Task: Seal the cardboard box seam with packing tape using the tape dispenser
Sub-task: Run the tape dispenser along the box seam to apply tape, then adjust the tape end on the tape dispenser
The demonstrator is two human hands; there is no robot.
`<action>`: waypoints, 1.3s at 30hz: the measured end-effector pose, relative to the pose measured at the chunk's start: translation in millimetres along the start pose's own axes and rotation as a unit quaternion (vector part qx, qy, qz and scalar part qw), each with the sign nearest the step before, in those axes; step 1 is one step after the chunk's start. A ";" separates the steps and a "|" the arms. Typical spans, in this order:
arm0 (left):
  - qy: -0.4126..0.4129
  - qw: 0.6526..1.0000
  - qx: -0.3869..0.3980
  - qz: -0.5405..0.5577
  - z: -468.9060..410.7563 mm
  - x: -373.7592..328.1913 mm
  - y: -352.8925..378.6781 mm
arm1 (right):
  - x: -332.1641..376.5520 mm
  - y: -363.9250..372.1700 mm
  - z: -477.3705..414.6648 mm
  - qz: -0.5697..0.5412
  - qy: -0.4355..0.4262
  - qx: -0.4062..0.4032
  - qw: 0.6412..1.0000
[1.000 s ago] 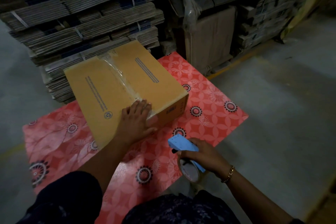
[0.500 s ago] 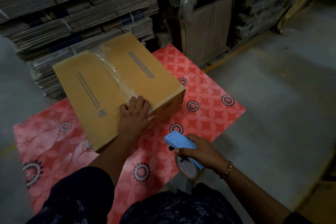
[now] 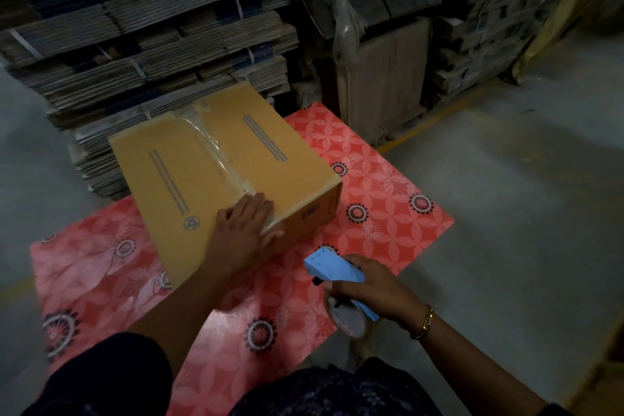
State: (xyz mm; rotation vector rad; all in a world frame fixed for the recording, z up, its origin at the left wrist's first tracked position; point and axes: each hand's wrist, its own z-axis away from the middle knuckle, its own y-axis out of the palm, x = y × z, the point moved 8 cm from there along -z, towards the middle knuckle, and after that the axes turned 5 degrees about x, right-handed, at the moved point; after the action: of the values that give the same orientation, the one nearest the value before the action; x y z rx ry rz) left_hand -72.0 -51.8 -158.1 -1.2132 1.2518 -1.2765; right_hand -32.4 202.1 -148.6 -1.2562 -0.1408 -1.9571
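1. Your right hand [image 3: 371, 294] is wrapped around the blue tape dispenser [image 3: 334, 268]; your fingers hide much of its roll.
2. Beyond that grip, to its left, your left hand [image 3: 244, 230] lies flat and unclenched on the cardboard box [image 3: 189, 176], covering the near end of the clear tape [image 3: 216, 155] along the seam.
3. The box sits on a red patterned mat [image 3: 381, 186].
4. Behind it, the bundled flat cartons [image 3: 141, 44] are dim and cut off.

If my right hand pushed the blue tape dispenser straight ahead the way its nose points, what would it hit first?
Probably the near side wall of the brown cardboard box. The blue tape dispenser in the right hand aims up-left at it across the red floral mat; depth is uncertain.
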 end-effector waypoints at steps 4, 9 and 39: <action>0.003 1.000 0.029 -0.012 0.3 0.3 6.5 | -1.5 0.9 -0.2 0.002 0.008 0.004 1.000; 0.007 0.996 0.093 0.015 1.3 -2.2 9.9 | 1.9 4.8 0.3 0.005 0.004 0.013 1.000; -0.151 0.645 0.143 0.735 16.6 -137.4 -89.8 | 95.7 -130.8 -34.5 -0.113 -0.040 0.114 0.986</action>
State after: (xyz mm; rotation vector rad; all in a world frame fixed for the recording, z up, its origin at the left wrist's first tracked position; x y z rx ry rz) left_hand -45.0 87.2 -73.4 0.0945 1.1606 0.0256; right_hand -163.1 221.7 -48.6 -1.2084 -0.5542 -2.0143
